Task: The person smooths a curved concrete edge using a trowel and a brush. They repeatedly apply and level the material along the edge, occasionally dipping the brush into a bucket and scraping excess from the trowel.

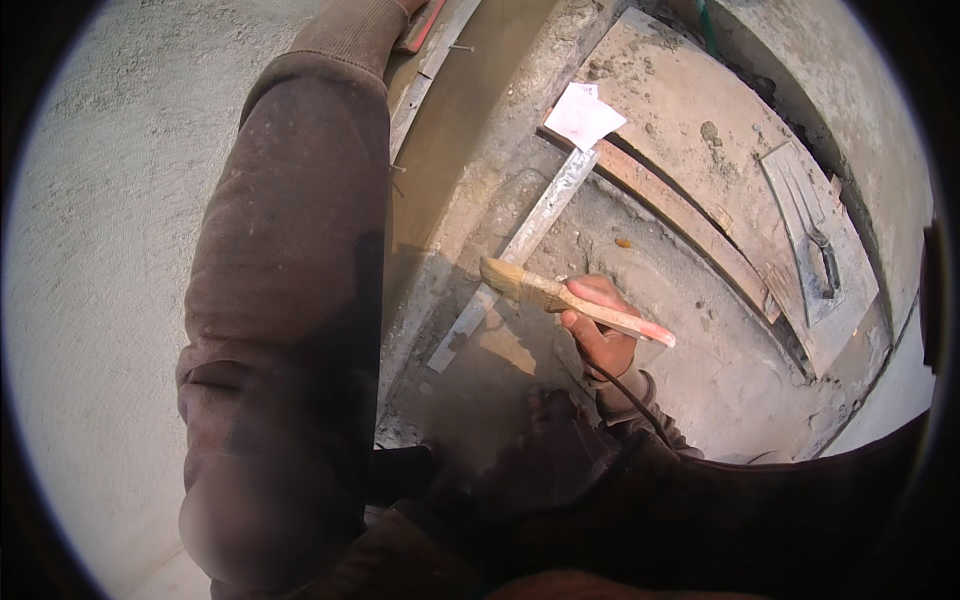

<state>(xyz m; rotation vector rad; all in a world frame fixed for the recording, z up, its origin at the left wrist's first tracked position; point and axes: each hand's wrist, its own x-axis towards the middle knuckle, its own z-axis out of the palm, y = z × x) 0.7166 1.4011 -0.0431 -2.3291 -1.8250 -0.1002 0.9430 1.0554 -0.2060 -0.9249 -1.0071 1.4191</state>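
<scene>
My right hand (605, 345) is closed around the wooden handle of a paintbrush (545, 292). Its light bristles point left, and the handle's end is pinkish red. Beneath the bristles a whitish, mortar-stained straight strip (545, 210) lies slantwise on the ground. My left arm (300, 230) reaches far forward along the rough grey surface. Only a sliver of my left hand (411, 5) shows at the upper edge, its fingers out of sight. Close by it is a red-edged object (422, 28), mostly cut off, so I cannot tell whether the hand holds it.
A pale narrow edging (408, 108) with nails sticking out runs beside a brown, smooth channel (440, 150). White paper (583, 117) lies at the strip's far end. To the right are a long wooden plank (690, 225), a dusty board (690, 110) and a flat steel trowel (815, 235).
</scene>
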